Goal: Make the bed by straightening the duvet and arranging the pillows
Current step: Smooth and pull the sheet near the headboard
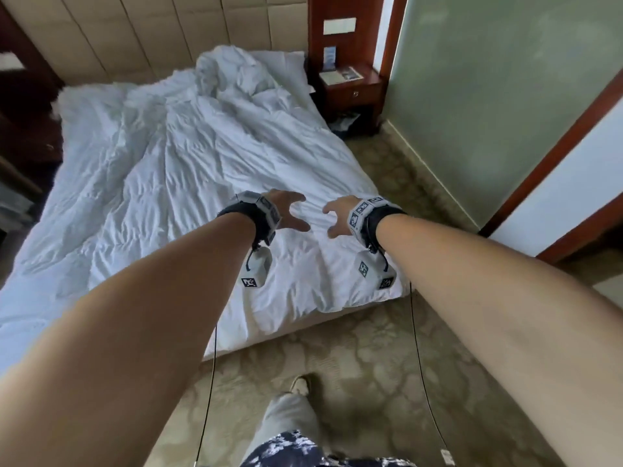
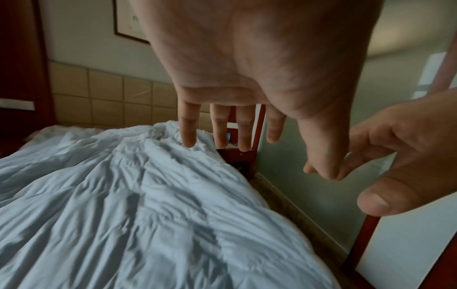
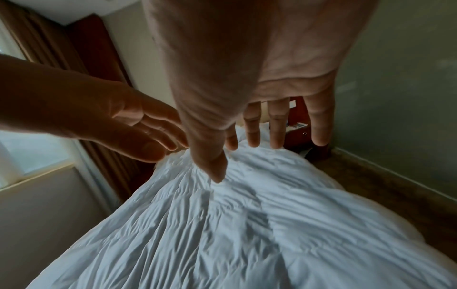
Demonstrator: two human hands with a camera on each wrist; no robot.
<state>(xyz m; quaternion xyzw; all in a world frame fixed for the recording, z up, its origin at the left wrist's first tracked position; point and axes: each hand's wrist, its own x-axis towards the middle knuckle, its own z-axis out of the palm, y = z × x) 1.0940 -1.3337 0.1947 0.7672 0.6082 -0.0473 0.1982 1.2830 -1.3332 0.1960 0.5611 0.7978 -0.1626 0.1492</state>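
Both hands, left [image 1: 289, 210] and right [image 1: 338, 215], hover spread and empty above the wrinkled white duvet [image 1: 188, 183], near the bed's corner at 5 o'clock. At 12 o'clock a bunched heap partly hides one white pillow [image 1: 286, 64].

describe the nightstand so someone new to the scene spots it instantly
Start from the padded beige headboard behind the bed and follow it to the far right corner. The nightstand stands there, wedged between the duvet and the green wall. It is the only red-brown wooden piece with a drawer knob and papers on top.
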